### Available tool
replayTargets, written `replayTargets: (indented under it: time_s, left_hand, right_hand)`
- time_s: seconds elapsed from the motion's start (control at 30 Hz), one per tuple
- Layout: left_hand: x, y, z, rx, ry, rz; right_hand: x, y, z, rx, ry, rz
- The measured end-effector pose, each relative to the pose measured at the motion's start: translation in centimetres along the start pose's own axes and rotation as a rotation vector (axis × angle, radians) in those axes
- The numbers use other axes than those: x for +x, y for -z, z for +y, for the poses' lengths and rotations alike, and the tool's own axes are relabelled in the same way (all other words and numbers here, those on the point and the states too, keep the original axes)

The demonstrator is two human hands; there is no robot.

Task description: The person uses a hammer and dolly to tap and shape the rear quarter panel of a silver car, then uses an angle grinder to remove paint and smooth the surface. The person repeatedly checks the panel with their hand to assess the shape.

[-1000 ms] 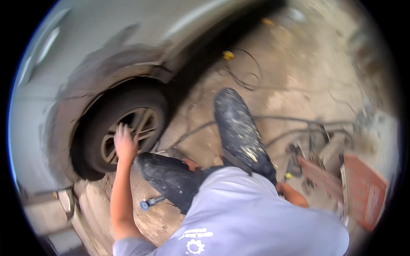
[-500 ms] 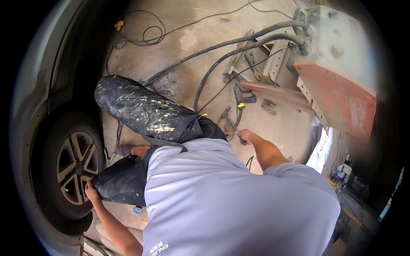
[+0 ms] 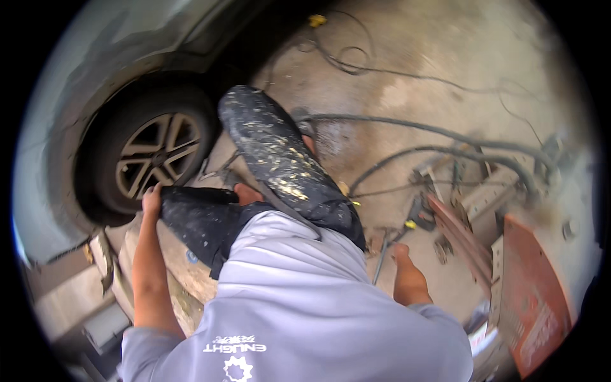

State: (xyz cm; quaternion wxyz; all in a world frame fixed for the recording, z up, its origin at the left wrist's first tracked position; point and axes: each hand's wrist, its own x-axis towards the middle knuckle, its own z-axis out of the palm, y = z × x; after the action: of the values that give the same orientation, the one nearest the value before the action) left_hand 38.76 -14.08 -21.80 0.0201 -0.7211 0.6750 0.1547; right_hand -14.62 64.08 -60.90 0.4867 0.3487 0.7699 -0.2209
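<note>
Here, as I crouch:
Floor: bare, stained concrete [image 3: 407,57], dusty and blotched, with a darker wet-looking patch near my knee.
Car: a grey car body [image 3: 95,70] fills the upper left, its wheel arch over the tyre.
Wheel: the tyre and spoked alloy wheel [image 3: 156,156] stand upright on the car, just left of my legs.
Left hand: my left hand [image 3: 151,200] rests at the lower edge of the tyre, touching the rubber; fingers lie flat, not clenched around anything.
Right hand: my right hand [image 3: 401,254] is down by a thin metal rod [image 3: 380,258] on the floor; I cannot tell whether the fingers grasp it.
Hoses: dark hoses [image 3: 439,149] and thin cables curve across the concrete.
Right side: rusty orange metal equipment [image 3: 531,299] and steel frame parts [image 3: 474,200] sit close together.
Legs: my paint-spattered dark trousers [image 3: 280,159] lie between wheel and clutter.
</note>
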Motion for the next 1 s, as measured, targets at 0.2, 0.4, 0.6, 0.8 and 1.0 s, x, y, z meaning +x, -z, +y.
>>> replayTargets:
  time_s: [0.2, 0.4, 0.6, 0.8, 1.0]
  left_hand:
    - [-4.0, 2.8, 3.8, 0.104, 0.156, 0.048]
    - [-6.4, 3.6, 4.7, 0.107, 0.185, 0.122]
    - [-7.4, 3.9, 6.4, 0.152, 0.144, 0.207]
    - [-9.3, 5.2, 6.2, 0.169, 0.138, 0.191]
    - [-9.1, 6.1, 6.5, 0.198, 0.143, 0.200]
  right_hand:
    - [2.9, 0.8, -3.6, 0.250, 0.027, -0.020]
    - [3.3, 0.9, -6.5, 0.484, 0.027, -0.014]
    - [5.1, -0.8, -7.2, 0.456, 0.193, -0.058]
    - [7.1, -0.8, -4.6, 0.355, 0.316, -0.050]
    - [6.8, 0.1, -5.0, 0.381, 0.288, -0.132]
